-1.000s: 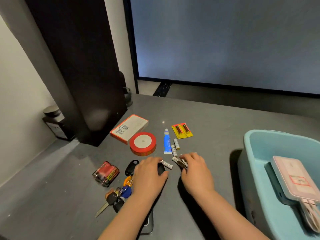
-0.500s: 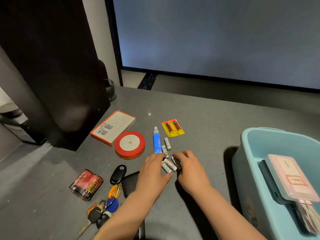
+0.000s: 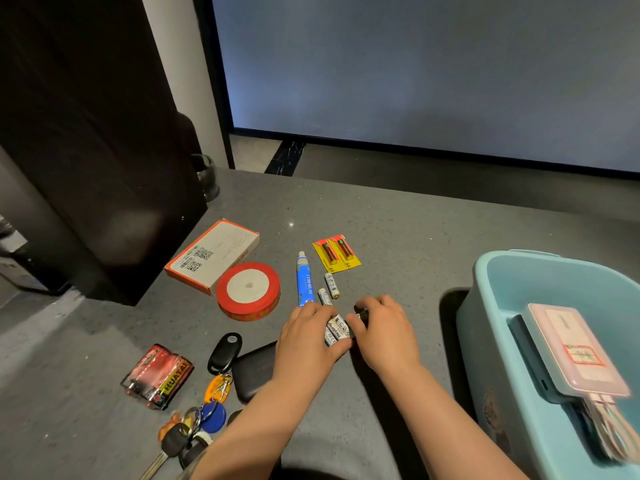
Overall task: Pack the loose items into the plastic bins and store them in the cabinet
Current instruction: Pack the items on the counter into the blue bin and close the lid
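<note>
- Both hands meet over a cluster of loose white batteries [image 3: 335, 330] on the grey countertop [image 3: 398, 230]: left hand [image 3: 306, 336] curls round them, right hand [image 3: 384, 329] pinches a dark-tipped one.
- Two more batteries [image 3: 329, 289] lie just beyond, beside a blue tube [image 3: 304, 280].
- Small, smooth cylinders, they look light, rigid and prone to rolling; a cupped scoop around their middles should serve better than a fingertip pinch.
- Open counter separates the hands from the light-blue plastic bin [image 3: 485, 289] on the right, its rim raised, a pink case [image 3: 575, 351] already inside.
- Tape roll [image 3: 248, 289], boxed card [image 3: 212, 254], keys [image 3: 204, 410] crowd the left.
</note>
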A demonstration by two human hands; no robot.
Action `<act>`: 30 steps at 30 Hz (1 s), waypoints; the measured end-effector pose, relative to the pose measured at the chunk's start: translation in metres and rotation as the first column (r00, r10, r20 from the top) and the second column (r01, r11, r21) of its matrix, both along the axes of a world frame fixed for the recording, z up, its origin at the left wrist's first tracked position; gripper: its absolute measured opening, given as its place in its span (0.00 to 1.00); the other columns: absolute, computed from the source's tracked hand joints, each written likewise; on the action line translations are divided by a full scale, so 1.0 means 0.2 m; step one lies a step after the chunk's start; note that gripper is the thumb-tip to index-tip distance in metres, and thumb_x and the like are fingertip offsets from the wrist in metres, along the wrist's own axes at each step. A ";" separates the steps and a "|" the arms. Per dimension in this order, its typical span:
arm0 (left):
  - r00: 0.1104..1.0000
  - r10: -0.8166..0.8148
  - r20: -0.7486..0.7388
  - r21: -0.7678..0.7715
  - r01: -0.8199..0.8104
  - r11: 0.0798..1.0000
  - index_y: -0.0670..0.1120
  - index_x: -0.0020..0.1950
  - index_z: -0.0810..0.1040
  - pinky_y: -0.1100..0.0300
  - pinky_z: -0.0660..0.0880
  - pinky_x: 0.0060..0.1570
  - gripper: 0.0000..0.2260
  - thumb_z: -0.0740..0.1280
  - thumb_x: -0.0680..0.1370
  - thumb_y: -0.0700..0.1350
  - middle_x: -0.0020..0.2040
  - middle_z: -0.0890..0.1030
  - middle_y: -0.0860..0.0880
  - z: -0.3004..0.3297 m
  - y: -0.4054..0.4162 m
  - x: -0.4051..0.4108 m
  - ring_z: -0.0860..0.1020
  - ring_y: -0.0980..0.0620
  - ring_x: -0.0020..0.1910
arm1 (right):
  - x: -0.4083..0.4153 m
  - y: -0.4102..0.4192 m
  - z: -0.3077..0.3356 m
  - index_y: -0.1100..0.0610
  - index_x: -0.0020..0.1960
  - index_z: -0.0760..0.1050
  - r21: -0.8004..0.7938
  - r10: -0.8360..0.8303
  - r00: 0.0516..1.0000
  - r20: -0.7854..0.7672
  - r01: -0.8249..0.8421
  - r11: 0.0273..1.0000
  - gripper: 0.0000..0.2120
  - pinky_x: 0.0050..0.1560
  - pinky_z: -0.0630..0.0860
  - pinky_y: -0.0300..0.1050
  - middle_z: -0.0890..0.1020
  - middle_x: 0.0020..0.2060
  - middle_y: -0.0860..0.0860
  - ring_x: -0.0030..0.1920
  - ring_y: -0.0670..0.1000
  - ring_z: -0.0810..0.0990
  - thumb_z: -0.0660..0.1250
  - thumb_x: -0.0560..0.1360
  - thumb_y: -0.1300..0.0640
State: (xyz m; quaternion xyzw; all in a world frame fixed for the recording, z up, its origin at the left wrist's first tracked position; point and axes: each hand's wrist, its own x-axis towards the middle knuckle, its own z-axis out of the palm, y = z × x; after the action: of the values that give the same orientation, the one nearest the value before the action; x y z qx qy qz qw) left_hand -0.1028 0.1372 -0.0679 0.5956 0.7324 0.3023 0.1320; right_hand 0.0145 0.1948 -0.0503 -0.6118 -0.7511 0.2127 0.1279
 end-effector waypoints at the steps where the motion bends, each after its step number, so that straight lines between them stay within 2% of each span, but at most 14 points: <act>1: 1.000 0.000 0.003 0.012 0.000 1.000 0.53 0.57 0.76 0.59 0.69 0.52 0.18 0.71 0.69 0.54 0.53 0.76 0.54 0.00 0.00 0.00 0.71 0.52 0.55 | 0.00 0.00 -0.01 0.53 0.61 0.76 0.005 0.018 1.000 -0.014 -0.018 1.000 0.14 0.56 0.70 0.45 0.74 0.59 0.51 0.63 0.52 0.69 0.63 0.77 0.50; 3: 1.000 -0.013 0.017 0.021 0.013 1.000 0.52 0.57 0.76 0.59 0.69 0.51 0.17 0.71 0.70 0.52 0.54 0.76 0.54 0.00 -0.01 -0.02 0.72 0.52 0.54 | 0.00 0.00 -0.01 0.52 0.60 0.77 0.023 0.076 0.995 -0.071 -0.075 0.997 0.13 0.56 0.69 0.44 0.75 0.58 0.49 0.62 0.51 0.70 0.64 0.76 0.56; 6: 0.998 -0.055 0.026 -0.005 0.055 0.998 0.52 0.59 0.76 0.59 0.69 0.54 0.18 0.72 0.70 0.49 0.56 0.77 0.53 0.01 -0.03 -0.07 0.72 0.51 0.56 | 0.02 0.01 0.00 0.51 0.63 0.75 0.015 0.260 0.958 -0.125 -0.260 0.966 0.21 0.59 0.69 0.43 0.76 0.61 0.45 0.60 0.50 0.71 0.61 0.74 0.66; 12: 0.994 -0.064 0.085 -0.032 0.067 0.997 0.53 0.60 0.77 0.62 0.68 0.53 0.22 0.75 0.67 0.48 0.56 0.79 0.54 0.03 -0.05 -0.12 0.74 0.53 0.56 | 0.02 0.02 0.01 0.51 0.67 0.72 -0.044 0.423 0.893 -0.157 -0.434 0.900 0.32 0.60 0.67 0.42 0.76 0.63 0.45 0.60 0.51 0.70 0.57 0.67 0.73; 15: 0.991 -0.073 0.111 -0.030 0.077 0.997 0.53 0.60 0.77 0.66 0.66 0.51 0.24 0.77 0.65 0.48 0.56 0.80 0.54 0.03 -0.05 -0.15 0.75 0.54 0.56 | 0.04 0.02 0.01 0.50 0.68 0.71 -0.061 0.472 0.871 -0.138 -0.483 0.873 0.34 0.61 0.65 0.37 0.75 0.64 0.44 0.62 0.50 0.70 0.62 0.66 0.71; 17: 0.989 -0.127 0.075 -0.073 0.132 0.989 0.53 0.62 0.75 0.67 0.65 0.54 0.27 0.77 0.65 0.50 0.59 0.78 0.55 0.03 -0.05 -0.16 0.73 0.55 0.59 | 0.04 0.02 0.01 0.50 0.69 0.70 -0.066 0.494 0.863 -0.109 -0.502 0.862 0.33 0.62 0.64 0.35 0.73 0.64 0.44 0.63 0.49 0.69 0.67 0.66 0.67; 20: 0.985 -0.171 0.007 -0.126 0.171 0.977 0.53 0.65 0.73 0.66 0.64 0.55 0.31 0.77 0.63 0.54 0.62 0.76 0.55 0.04 -0.04 -0.18 0.71 0.55 0.61 | 0.02 0.03 0.02 0.50 0.69 0.70 -0.062 0.513 0.856 -0.065 -0.517 0.854 0.33 0.63 0.65 0.37 0.74 0.63 0.45 0.62 0.49 0.70 0.75 0.66 0.58; 23: 0.985 -0.171 -0.030 -0.113 0.167 0.980 0.53 0.63 0.75 0.67 0.64 0.49 0.28 0.76 0.65 0.57 0.60 0.78 0.55 0.05 -0.04 -0.18 0.71 0.56 0.58 | -0.01 0.04 0.05 0.50 0.66 0.73 -0.063 0.511 0.858 -0.058 -0.514 0.855 0.30 0.60 0.69 0.41 0.76 0.59 0.47 0.60 0.48 0.73 0.77 0.65 0.52; 25: 0.984 -0.176 -0.037 -0.096 0.172 0.980 0.54 0.61 0.76 0.66 0.65 0.47 0.25 0.75 0.66 0.57 0.58 0.79 0.55 0.05 -0.04 -0.18 0.72 0.56 0.56 | -0.01 0.04 0.06 0.50 0.63 0.75 -0.060 0.503 0.863 -0.050 -0.505 0.861 0.28 0.56 0.71 0.42 0.77 0.56 0.47 0.56 0.48 0.75 0.78 0.65 0.52; 30: 0.980 -0.196 -0.040 -0.112 0.191 0.975 0.55 0.61 0.76 0.62 0.70 0.52 0.24 0.75 0.66 0.54 0.57 0.79 0.56 0.06 -0.05 -0.20 0.72 0.56 0.56 | -0.02 0.03 0.07 0.51 0.58 0.75 -0.091 0.488 0.872 -0.031 -0.489 0.868 0.27 0.47 0.71 0.40 0.77 0.51 0.46 0.47 0.45 0.73 0.80 0.61 0.56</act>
State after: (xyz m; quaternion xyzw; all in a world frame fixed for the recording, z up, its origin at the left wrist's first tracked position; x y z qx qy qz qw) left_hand -0.1427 0.1271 -0.0568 0.6636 0.6892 0.2329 0.1743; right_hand 0.0113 0.2017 -0.0363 -0.4067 -0.8697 0.2762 0.0431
